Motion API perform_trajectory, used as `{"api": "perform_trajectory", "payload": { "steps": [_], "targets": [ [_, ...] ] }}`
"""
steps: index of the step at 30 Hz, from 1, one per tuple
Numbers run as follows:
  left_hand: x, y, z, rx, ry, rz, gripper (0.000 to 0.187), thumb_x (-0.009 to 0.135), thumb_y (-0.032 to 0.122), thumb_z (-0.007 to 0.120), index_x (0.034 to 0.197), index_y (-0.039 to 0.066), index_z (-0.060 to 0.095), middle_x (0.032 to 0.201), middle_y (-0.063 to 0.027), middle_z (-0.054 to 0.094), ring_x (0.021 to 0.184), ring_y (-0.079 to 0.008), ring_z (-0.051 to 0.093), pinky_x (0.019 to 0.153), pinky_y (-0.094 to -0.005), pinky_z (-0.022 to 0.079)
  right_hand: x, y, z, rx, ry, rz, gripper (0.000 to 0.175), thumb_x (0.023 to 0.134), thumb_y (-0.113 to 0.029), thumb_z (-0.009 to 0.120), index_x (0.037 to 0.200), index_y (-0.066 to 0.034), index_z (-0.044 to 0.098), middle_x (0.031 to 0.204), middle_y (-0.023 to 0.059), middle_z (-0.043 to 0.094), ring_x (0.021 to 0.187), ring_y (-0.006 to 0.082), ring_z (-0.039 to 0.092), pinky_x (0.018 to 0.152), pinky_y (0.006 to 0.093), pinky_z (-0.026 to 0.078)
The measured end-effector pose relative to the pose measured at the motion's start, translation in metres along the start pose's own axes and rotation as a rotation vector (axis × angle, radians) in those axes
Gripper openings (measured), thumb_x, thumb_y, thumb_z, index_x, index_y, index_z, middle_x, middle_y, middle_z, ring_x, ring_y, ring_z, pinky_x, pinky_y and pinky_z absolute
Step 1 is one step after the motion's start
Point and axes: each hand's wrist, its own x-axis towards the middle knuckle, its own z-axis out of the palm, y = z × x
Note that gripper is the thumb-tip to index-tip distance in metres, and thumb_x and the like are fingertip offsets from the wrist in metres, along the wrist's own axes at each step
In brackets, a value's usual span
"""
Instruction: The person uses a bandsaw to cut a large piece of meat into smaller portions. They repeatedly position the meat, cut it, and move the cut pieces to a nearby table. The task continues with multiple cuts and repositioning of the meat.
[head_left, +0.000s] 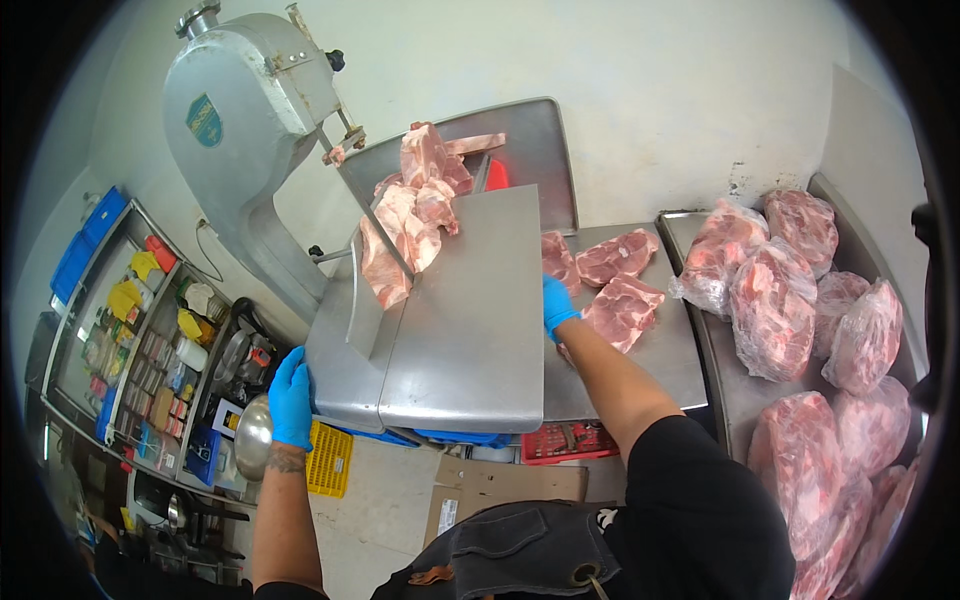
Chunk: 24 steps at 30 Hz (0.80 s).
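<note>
A meat band saw (232, 112) stands before me with its thin blade (375, 220) upright over a steel table. A large pale piece of raw meat on the bone (397, 236) lies at the blade, mostly on its far left side. My left hand (291, 397), in a blue glove, rests by the left edge of the saw table with nothing visible in it. At the right edge of the sliding steel plate (465, 322) is my gloved right hand (559, 306). Its fingers are partly hidden by that edge, close to several cut meat slices (621, 307).
More raw meat (424, 154) sits behind the blade, before an upright steel tray (525, 142). Plastic-wrapped meat pieces (776, 307) fill a steel counter on the right. Shelves with packages (142, 360), a metal bowl (255, 439) and a yellow crate (330, 459) are at left.
</note>
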Motion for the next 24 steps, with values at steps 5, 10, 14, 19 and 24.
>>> {"api": "perform_trajectory", "payload": {
  "steps": [5, 10, 14, 19, 24],
  "targets": [
    [0.001, -0.001, 0.0, -0.02, -0.002, -0.002, 0.041, 0.101, 0.011, 0.053, 0.14, -0.003, 0.057, 0.137, -0.0127, 0.062, 0.123, -0.0211, 0.058, 0.109, -0.0323, 0.043, 0.025, 0.004, -0.075, 0.222, 0.239, 0.002, 0.029, 0.095, -0.013, 0.067, 0.121, -0.0006, 0.069, 0.112, 0.0104, 0.074, 0.1, 0.0173, 0.069, 0.09, 0.0315, 0.055],
    [0.004, -0.003, -0.001, 0.001, -0.012, 0.01, 0.041, 0.101, 0.011, 0.053, 0.14, -0.003, 0.057, 0.137, -0.0125, 0.062, 0.124, -0.0209, 0.058, 0.109, -0.0324, 0.042, 0.046, -0.043, -0.127, 0.304, 0.326, -0.139, 0.033, 0.093, -0.015, 0.067, 0.124, -0.0026, 0.068, 0.116, 0.0124, 0.073, 0.105, 0.0219, 0.07, 0.093, 0.035, 0.054],
    [0.005, -0.002, -0.002, 0.012, -0.008, 0.015, 0.041, 0.101, 0.011, 0.053, 0.139, -0.003, 0.058, 0.137, -0.0124, 0.062, 0.124, -0.0211, 0.058, 0.11, -0.0325, 0.042, 0.058, -0.109, -0.145, 0.237, 0.281, -0.265, 0.038, 0.093, -0.018, 0.067, 0.128, -0.002, 0.066, 0.123, 0.0128, 0.071, 0.111, 0.0228, 0.068, 0.095, 0.0355, 0.054],
    [0.003, -0.003, -0.001, -0.013, -0.002, 0.007, 0.04, 0.101, 0.01, 0.053, 0.139, -0.003, 0.058, 0.138, -0.0127, 0.062, 0.125, -0.0211, 0.058, 0.111, -0.0325, 0.042, 0.077, -0.183, -0.138, 0.083, 0.094, -0.347, 0.046, 0.091, -0.025, 0.069, 0.132, -0.0045, 0.064, 0.127, 0.0146, 0.069, 0.114, 0.0257, 0.067, 0.097, 0.0359, 0.054],
    [0.006, -0.006, -0.001, -0.015, -0.003, 0.0, 0.041, 0.1, 0.011, 0.053, 0.139, -0.002, 0.058, 0.136, -0.0122, 0.063, 0.122, -0.0196, 0.058, 0.108, -0.0308, 0.043, 0.109, -0.249, -0.105, -0.156, -0.08, -0.403, 0.063, 0.089, -0.042, 0.069, 0.139, -0.0045, 0.058, 0.129, 0.0158, 0.068, 0.116, 0.03, 0.067, 0.098, 0.0392, 0.053]
  ]
}}
